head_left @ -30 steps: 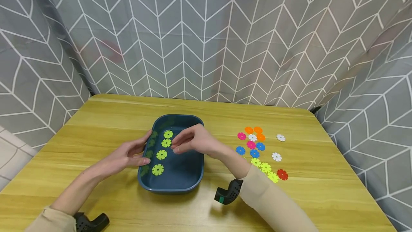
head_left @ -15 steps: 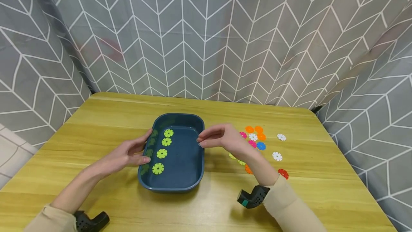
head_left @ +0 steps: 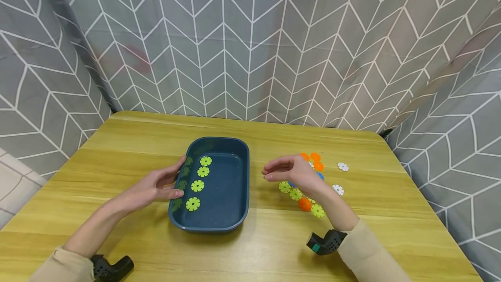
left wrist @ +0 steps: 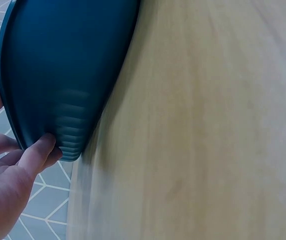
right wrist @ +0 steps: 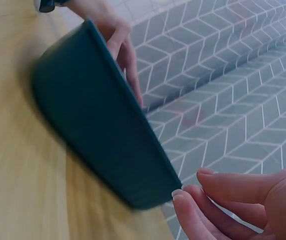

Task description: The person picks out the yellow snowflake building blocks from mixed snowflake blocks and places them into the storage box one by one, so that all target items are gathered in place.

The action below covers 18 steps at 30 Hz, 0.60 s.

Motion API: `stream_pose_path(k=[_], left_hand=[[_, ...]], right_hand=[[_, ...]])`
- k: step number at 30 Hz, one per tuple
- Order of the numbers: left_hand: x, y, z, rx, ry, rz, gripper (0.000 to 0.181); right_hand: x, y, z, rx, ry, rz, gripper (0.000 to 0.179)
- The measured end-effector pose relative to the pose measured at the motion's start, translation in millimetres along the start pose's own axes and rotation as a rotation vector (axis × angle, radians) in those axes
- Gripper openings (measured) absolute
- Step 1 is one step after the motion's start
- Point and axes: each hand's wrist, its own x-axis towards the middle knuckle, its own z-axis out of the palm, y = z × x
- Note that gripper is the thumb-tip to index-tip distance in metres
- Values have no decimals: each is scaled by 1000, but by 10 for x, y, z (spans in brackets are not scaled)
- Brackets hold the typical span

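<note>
A dark blue plastic tub point(head_left: 224, 195) stands on the wooden table, with several yellow-green slotted flower discs point(head_left: 197, 186) in a column along its left side. My left hand point(head_left: 152, 185) grips the tub's left wall; in the left wrist view, a fingertip point(left wrist: 45, 142) presses its outer side. To the right of the tub, my right hand point(head_left: 293, 173) hangs over the table with loosely bent fingers and nothing between them. In the right wrist view, its thumb point(right wrist: 238, 186) is apart from the other fingers. Yellow-green discs point(head_left: 295, 194) lie just below that hand.
Behind and beside the right hand lie orange discs point(head_left: 315, 157), white discs point(head_left: 343, 166) and a red-orange disc point(head_left: 305, 204). The right forearm and hand hide part of this group. A patterned grey curtain point(head_left: 242, 47) hangs behind the table's far edge.
My right hand has moved from over the tub, across its right rim, to the loose discs. The left hand keeps its grip on the tub, which stays in place.
</note>
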Motion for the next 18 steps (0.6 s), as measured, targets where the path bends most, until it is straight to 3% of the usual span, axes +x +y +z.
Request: stream_pose_path(k=[18], left_hand=[[-9,7,12,6,12,-10,89]], right_hand=[[-214,379,-350,-30,16,60,36]])
